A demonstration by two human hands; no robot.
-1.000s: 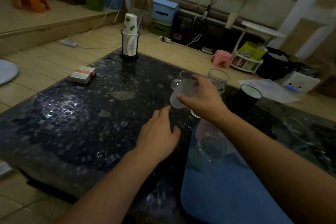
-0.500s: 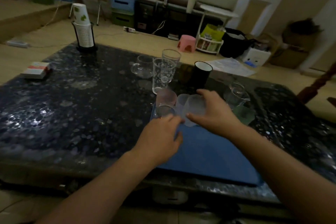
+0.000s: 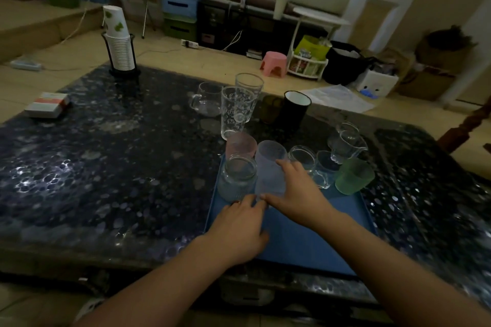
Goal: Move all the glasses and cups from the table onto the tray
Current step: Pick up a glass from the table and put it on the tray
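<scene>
My right hand [image 3: 297,194] grips the frosted cup [image 3: 271,167] at the tray's [image 3: 305,241] far left corner, my left hand [image 3: 239,225] lies relaxed just beside it, and a careless release could knock the neighbouring jar [image 3: 237,178].

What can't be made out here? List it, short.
Head view only, dim:
- Lower side of the frosted cup: covered by the right hand, so its seating on the tray is unclear.
- Brown glass: partly behind the black cup.
- Box print: too small.
</scene>
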